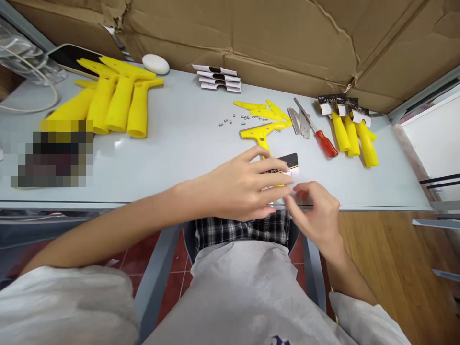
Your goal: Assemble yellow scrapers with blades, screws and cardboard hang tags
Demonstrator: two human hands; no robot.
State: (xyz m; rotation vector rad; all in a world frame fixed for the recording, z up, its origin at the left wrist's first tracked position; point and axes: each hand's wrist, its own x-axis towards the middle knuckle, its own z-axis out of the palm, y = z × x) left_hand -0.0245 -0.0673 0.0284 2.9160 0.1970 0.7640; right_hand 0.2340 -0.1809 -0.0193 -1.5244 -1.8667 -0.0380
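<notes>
A yellow scraper [257,132] lies on the table with its head pointing away from me and its handle passing under my left hand [247,184]. That hand rests over it, fingers stretched and spread. Beneath the fingers is a black and white card [292,163], partly covered; how it sits on the handle is hidden. My right hand [316,211] is just to the right at the table edge, thumb and index finger apart, fingertips slightly blurred, close to the left fingertips. I see nothing held in it.
Yellow handles [120,105] stand at the left. Folded cards [219,79] lie at the back. Small metal screws [246,117], yellow pieces [268,114], blades [300,122] and a red screwdriver [325,143] lie beyond my hands. Carded scrapers [352,136] are at the right. Cardboard [273,33] walls the back.
</notes>
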